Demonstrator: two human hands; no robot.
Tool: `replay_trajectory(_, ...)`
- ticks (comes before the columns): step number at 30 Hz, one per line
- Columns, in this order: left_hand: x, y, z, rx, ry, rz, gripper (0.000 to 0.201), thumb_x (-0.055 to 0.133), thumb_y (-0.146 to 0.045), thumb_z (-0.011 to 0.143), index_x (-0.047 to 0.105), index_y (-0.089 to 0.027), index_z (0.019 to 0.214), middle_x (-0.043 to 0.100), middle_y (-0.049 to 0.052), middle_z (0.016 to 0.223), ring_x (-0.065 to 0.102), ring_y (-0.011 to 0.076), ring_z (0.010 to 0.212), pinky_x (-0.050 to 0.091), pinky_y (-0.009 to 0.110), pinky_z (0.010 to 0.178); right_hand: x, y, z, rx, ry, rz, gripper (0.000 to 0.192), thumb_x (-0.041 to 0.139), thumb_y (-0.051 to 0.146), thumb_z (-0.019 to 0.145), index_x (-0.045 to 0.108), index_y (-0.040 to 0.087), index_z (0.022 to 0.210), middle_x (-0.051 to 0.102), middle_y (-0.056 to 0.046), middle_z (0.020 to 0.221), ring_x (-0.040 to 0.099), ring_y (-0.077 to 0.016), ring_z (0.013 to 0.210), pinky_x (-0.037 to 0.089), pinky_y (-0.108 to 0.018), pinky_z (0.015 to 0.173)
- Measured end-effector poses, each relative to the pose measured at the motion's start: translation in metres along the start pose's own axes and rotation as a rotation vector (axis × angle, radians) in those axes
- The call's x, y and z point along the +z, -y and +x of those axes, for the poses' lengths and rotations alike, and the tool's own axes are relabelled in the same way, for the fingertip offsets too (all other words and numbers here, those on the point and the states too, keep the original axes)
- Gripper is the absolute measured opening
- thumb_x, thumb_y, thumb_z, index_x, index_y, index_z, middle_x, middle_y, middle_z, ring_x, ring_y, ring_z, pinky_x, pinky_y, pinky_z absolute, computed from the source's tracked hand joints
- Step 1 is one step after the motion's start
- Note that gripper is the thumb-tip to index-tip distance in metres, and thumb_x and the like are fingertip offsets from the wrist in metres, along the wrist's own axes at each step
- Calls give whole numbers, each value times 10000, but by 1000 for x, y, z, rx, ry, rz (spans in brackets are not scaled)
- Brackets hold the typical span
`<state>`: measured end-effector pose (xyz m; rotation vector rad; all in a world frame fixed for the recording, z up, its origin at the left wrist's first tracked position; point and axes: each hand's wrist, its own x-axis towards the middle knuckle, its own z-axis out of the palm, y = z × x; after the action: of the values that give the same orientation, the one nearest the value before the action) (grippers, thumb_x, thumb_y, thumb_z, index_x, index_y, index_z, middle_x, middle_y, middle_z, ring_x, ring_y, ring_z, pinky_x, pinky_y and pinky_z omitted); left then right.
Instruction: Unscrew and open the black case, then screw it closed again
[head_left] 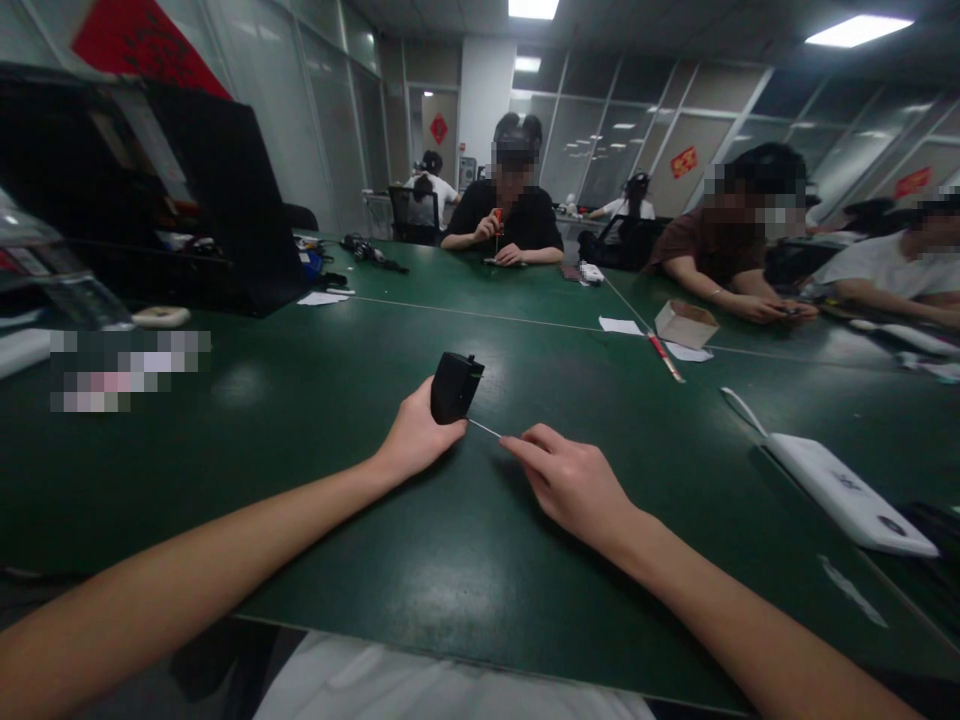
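My left hand [421, 432] grips a small black box-shaped device [454, 388] upright above the green table, thumb across its lower edge. A small knob sticks up at the device's top right corner. To the right, my right hand [574, 475] is closed around something whose handle is hidden by the fingers. From its fingertips a thin metal shaft [484, 428], like a screwdriver's, runs left to the lower right edge of the device. Whether the tip touches or enters the device cannot be made out.
A white power bank [851, 490] with a strap lies at right. Farther back are an open carton [686, 324], a red-and-white strip [665, 358] and paper [621, 326]. A large black box [217, 190] and a plastic bottle [67, 265] stand left. Co-workers sit across the green table [315, 360].
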<state>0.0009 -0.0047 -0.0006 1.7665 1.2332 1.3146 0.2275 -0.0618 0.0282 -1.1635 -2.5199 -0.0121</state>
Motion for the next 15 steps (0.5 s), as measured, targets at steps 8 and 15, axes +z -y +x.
replay_trajectory(8, -1, 2, 7, -63, 4, 0, 299, 731, -218, 673, 593, -147, 930, 629, 13, 851, 581, 183, 780, 457, 282, 695, -13, -1, 12, 235, -157, 391, 214, 612, 257, 913, 731, 184, 1075, 755, -62, 1019, 699, -219, 908, 532, -337, 836)
replay_trajectory(15, -1, -4, 4, -37, 35, 17, 291, 727, -208, 672, 601, -149, 928, 639, 4, 843, 587, 188, 785, 467, 289, 706, -18, 5, 13, 294, -193, 543, 221, 601, 268, 913, 744, 202, 1068, 755, -52, 1044, 691, -217, 931, 517, -329, 827)
